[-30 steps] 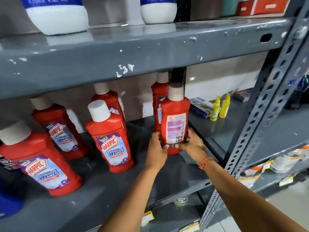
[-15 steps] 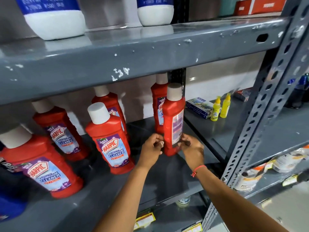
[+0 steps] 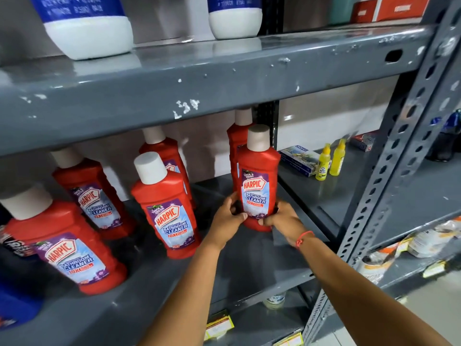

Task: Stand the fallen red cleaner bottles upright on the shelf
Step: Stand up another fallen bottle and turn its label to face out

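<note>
both hands close on one red cleaner bottle (image 3: 257,186) that stands upright on the grey shelf (image 3: 249,265), label facing the camera. the left hand (image 3: 228,218) wraps its lower left side and the right hand (image 3: 283,219) its lower right; this grip hides the base, so whether the bottom sits flat on the shelf cannot be told. a red cord (image 3: 303,238) circles the right wrist. just behind the grip another red bottle (image 3: 234,146) shows only its shoulder and part of its cap, the rest covered. left of the grip four more red bottles stand; the nearest (image 3: 166,206) is in full view, the farthest (image 3: 59,243) sits close to the frame edge. right of the grip, well apart, two small yellow bottles (image 3: 330,161) stand by a blue box (image 3: 298,159), its print too small to read
</note>
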The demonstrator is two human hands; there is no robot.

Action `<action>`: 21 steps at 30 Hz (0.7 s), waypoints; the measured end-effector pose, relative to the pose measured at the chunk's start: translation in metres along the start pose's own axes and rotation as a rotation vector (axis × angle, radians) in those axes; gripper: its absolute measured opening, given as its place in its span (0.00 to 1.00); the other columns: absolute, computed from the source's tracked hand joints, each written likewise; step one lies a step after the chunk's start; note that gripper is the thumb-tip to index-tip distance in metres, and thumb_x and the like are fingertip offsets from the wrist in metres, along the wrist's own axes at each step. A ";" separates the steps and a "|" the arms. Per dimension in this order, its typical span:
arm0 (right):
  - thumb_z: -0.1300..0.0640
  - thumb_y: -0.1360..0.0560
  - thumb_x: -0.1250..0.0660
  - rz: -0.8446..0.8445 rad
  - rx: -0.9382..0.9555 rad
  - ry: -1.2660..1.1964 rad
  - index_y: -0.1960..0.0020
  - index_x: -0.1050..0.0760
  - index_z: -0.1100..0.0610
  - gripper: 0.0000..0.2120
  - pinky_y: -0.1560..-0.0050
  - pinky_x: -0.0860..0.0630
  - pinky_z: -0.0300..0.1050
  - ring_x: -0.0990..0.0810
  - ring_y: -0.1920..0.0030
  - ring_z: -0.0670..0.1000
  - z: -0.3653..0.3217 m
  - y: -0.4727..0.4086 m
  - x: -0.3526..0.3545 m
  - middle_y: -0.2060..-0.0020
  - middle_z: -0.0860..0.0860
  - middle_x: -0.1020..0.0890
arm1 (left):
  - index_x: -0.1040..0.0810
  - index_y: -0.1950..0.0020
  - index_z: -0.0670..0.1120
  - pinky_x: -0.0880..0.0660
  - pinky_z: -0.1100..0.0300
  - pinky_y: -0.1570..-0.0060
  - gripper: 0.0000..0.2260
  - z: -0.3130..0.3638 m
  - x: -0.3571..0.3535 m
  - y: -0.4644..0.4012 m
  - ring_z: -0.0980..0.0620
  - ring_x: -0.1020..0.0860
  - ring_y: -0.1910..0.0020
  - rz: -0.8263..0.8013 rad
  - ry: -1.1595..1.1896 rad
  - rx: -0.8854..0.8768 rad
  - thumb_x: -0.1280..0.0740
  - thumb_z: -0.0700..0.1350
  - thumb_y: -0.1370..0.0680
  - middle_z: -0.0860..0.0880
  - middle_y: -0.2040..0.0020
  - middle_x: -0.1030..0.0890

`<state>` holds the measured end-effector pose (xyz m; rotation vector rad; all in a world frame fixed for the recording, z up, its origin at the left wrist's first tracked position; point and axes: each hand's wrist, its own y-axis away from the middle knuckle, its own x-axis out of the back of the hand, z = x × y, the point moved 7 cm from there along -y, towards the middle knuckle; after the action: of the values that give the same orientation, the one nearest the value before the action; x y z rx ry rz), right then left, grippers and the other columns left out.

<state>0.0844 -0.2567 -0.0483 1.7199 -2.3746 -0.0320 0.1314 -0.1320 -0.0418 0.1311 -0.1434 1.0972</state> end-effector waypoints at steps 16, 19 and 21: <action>0.75 0.34 0.34 -0.020 -0.029 -0.090 0.41 0.28 0.68 0.22 0.37 0.28 0.53 0.23 0.42 0.58 0.016 -0.009 0.018 0.41 0.64 0.22 | 0.20 0.49 0.39 0.23 0.62 0.53 0.12 -0.012 0.005 0.008 0.52 0.20 0.55 0.242 -0.154 -0.029 0.28 0.38 0.32 0.40 0.49 0.17; 0.74 0.33 0.33 -0.030 -0.026 -0.085 0.40 0.29 0.68 0.22 0.36 0.28 0.54 0.23 0.40 0.60 0.017 -0.008 0.019 0.41 0.64 0.22 | 0.20 0.50 0.39 0.24 0.59 0.50 0.12 -0.012 0.005 0.010 0.52 0.21 0.56 0.259 -0.167 -0.021 0.28 0.38 0.32 0.40 0.49 0.16; 0.74 0.33 0.33 -0.037 -0.028 -0.073 0.41 0.28 0.67 0.21 0.36 0.28 0.54 0.23 0.42 0.59 0.016 -0.006 0.020 0.42 0.64 0.22 | 0.19 0.50 0.39 0.23 0.58 0.50 0.12 -0.012 0.004 0.012 0.52 0.20 0.56 0.260 -0.175 -0.017 0.27 0.39 0.33 0.39 0.50 0.16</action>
<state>0.0816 -0.2788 -0.0621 1.7795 -2.3809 -0.1360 0.1233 -0.1211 -0.0524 0.1967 -0.3337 1.3431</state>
